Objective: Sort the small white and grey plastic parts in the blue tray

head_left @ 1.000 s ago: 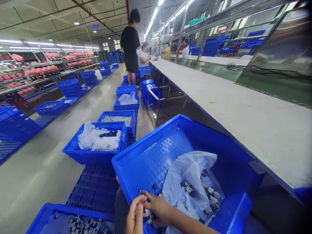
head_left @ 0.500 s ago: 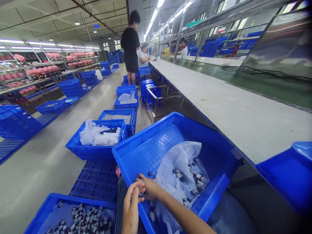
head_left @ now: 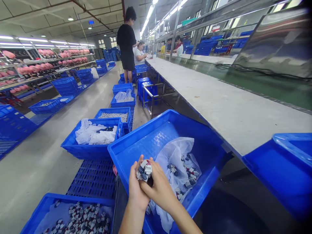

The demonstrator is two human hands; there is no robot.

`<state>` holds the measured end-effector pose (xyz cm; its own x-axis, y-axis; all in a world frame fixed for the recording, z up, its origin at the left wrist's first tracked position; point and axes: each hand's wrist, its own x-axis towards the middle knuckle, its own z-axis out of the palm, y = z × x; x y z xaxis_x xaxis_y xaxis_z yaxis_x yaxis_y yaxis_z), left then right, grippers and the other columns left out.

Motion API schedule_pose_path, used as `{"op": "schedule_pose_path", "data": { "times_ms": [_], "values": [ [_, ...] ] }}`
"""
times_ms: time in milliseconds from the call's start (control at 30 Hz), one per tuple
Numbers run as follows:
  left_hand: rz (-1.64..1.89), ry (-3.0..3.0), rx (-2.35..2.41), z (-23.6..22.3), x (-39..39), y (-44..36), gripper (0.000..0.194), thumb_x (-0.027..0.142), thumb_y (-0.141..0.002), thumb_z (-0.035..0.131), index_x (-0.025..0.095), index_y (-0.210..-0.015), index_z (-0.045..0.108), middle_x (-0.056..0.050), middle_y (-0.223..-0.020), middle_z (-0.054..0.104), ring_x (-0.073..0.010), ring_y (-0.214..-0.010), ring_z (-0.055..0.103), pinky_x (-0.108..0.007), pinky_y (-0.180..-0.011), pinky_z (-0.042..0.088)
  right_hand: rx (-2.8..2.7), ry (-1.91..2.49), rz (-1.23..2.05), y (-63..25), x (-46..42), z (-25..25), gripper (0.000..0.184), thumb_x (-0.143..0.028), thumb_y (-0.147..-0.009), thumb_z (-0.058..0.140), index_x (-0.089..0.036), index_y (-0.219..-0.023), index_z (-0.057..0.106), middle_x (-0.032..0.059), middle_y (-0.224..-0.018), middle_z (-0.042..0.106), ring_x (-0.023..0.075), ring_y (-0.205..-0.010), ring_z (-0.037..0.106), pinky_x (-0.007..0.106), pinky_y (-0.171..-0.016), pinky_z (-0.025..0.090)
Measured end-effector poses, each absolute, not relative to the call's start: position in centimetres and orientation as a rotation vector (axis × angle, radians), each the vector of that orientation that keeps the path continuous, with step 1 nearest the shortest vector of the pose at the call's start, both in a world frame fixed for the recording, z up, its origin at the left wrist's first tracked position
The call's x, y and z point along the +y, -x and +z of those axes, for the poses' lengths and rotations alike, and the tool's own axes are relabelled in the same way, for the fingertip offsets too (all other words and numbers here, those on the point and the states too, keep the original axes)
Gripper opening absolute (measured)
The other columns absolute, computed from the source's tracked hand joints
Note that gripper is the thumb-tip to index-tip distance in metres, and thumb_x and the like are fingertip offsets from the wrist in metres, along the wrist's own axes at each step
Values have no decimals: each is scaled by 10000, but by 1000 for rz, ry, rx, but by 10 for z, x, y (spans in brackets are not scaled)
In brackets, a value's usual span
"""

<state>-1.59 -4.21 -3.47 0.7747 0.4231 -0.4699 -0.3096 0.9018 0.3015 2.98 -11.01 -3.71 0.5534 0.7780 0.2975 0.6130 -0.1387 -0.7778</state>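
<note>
My left hand [head_left: 135, 191] and my right hand [head_left: 160, 188] are cupped together above the near edge of a tilted blue bin [head_left: 156, 136]. Between them sits a small pile of little grey, white and black parts [head_left: 144, 170]. Both hands curl round the pile. Just right of the hands, inside the bin, a clear plastic bag [head_left: 173, 152] lies open with several more of the same parts [head_left: 188, 172] in it. Below left, a second blue bin [head_left: 48, 208] holds many similar parts [head_left: 80, 219].
A long grey workbench [head_left: 219, 100] runs along my right, with a blue bin [head_left: 285, 169] at its near end. More blue bins [head_left: 91, 143] line the floor ahead on a blue pallet [head_left: 95, 178]. A person in black [head_left: 126, 42] stands far down the aisle; others sit beyond. Shelves [head_left: 36, 71] stand left.
My hands rose from the bin's floor and came together, now cupping a pile of small parts lifted out. The view shifted slightly; the blue bin at the bench's near end came into sight.
</note>
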Motion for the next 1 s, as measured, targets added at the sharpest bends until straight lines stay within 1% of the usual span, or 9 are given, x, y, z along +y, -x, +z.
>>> {"op": "schedule_pose_path", "data": {
  "times_ms": [100, 200, 300, 400, 500, 633, 700, 833, 1000],
  "values": [
    [405, -131, 535, -26, -52, 11, 274, 346, -755, 524, 229, -994, 589, -72, -1060, 620, -196, -900, 613, -327, -813, 476, -1133, 1873, 107, -30, -120, -38, 530, -152, -714, 477, -230, -1233, 402, 73, -1251, 468, 280, -1203, 346, 489, -992, 268],
    [418, -138, 541, -22, -58, 12, 239, 337, -745, 545, 202, -932, 609, -74, -1046, 619, -189, -847, 619, -304, -734, 497, -1143, 1755, 123, -33, -125, -38, 582, -220, -740, 528, -242, -1292, 344, 69, -1321, 416, 271, -1256, 302, 492, -1033, 249],
    [466, -113, 618, -20, -62, 13, 243, 319, -742, 559, 198, -947, 610, -46, -936, 634, -152, -766, 617, -268, -683, 500, -1021, 1592, 121, -33, -127, -37, 416, -298, -817, 491, -279, -1228, 429, 53, -1278, 465, 240, -1241, 344, 456, -1016, 319],
    [477, -17, 644, -14, -65, 15, 247, 301, -754, 547, 212, -976, 607, -33, -894, 637, -135, -750, 617, -258, -687, 498, -989, 1536, 40, -32, -130, -36, 298, -239, -857, 444, -315, -1137, 508, 25, -1195, 527, 203, -1196, 402, 431, -1010, 340],
    [501, 26, 583, -5, -68, 19, 249, 303, -782, 508, 242, -1002, 607, -59, -1014, 633, -161, -867, 618, -281, -742, 495, -1154, 1548, -41, -28, -140, -36, 386, -174, -831, 481, -326, -1186, 469, 16, -1274, 459, 218, -1263, 312, 448, -1036, 303],
    [506, 91, 392, 4, -71, 25, 286, 357, -792, 472, 275, -1028, 611, -65, -1170, 575, -208, -1086, 530, -347, -902, 434, -1327, 1611, -204, -19, -155, -34, 473, -83, -814, 440, -324, -1221, 436, 14, -1394, 302, 262, -1319, 182, 490, -1031, 272],
    [490, 125, 347, 7, -72, 28, 318, 379, -797, 443, 279, -1051, 607, -61, -1203, 556, -207, -1133, 494, -346, -939, 405, -1348, 1627, -225, -13, -160, -31, 484, -89, -814, 418, -322, -1239, 418, 21, -1414, 261, 283, -1317, 181, 507, -1015, 276],
    [409, 153, 333, 8, -74, 31, 343, 387, -802, 407, 266, -1041, 621, -51, -1233, 536, -199, -1176, 453, -327, -972, 371, -1328, 1622, -162, -5, -165, -25, 433, -232, -844, 403, -290, -1273, 394, 48, -1430, 222, 329, -1314, 166, 552, -1003, 259],
    [443, 67, 283, 2, -76, 34, 355, 409, -796, 420, 259, -1052, 615, -39, -1263, 513, -224, -1203, 421, -386, -1015, 322, -1257, 1688, -190, -3, -163, -23, 440, -165, -850, 406, -298, -1269, 399, 37, -1426, 227, 289, -1317, 180, 508, -1030, 249]
  ]
}}
